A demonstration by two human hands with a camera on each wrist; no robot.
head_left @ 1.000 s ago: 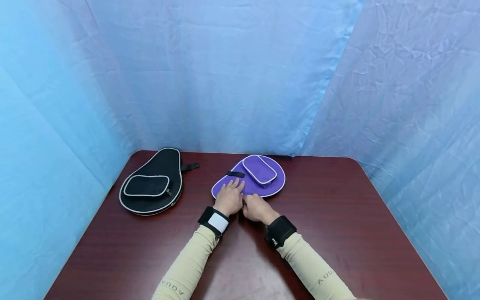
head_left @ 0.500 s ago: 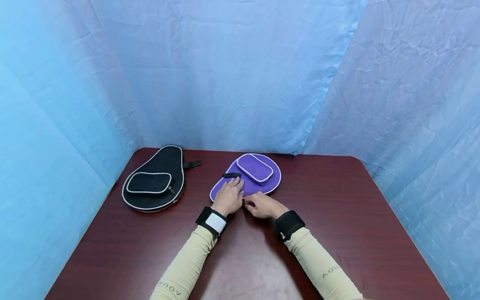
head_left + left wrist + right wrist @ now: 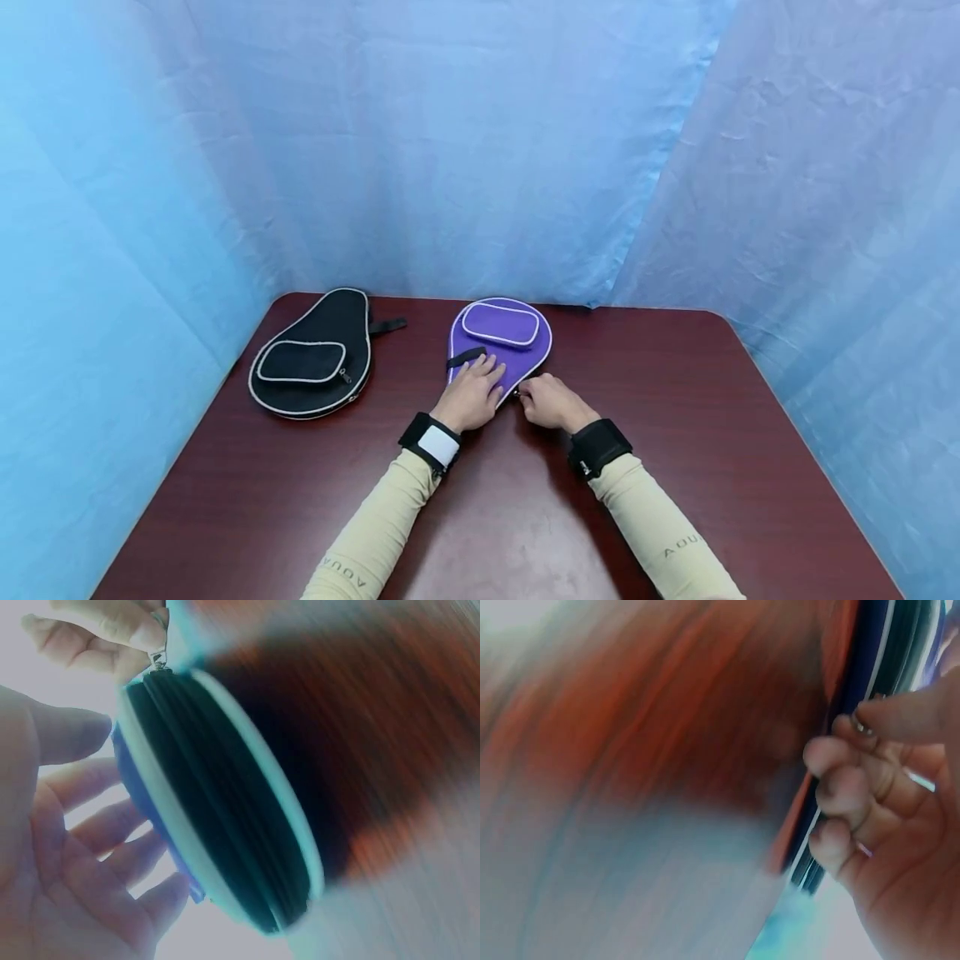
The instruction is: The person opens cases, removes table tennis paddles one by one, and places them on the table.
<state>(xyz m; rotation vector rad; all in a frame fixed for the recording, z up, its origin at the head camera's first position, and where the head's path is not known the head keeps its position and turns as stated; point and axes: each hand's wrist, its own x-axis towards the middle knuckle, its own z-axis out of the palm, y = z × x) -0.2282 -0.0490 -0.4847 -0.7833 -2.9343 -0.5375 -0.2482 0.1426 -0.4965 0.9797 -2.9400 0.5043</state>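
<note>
A purple table tennis paddle case [image 3: 517,360] with white piping, a raised pocket and a black strap lies on the table, its narrow end toward me. My left hand [image 3: 471,398] rests on the narrow part with fingers spread. At the case's right edge, my right hand [image 3: 553,403] pinches a small metal zipper pull [image 3: 864,727] between thumb and curled forefinger. In the left wrist view the zipper pull [image 3: 157,658] sits at the top of the dark side band [image 3: 217,795], between two white pipings.
A black paddle case [image 3: 318,333] with white piping and a front pocket lies at the table's left, its strap [image 3: 387,326] pointing right. The dark red-brown table [image 3: 675,400] reaches back to blue curtains [image 3: 450,150] on the far side and both flanks.
The purple case has turned so its narrow end points nearer to me. My right hand has moved right and slightly up along its edge with the zipper pull; my left hand stays on the case.
</note>
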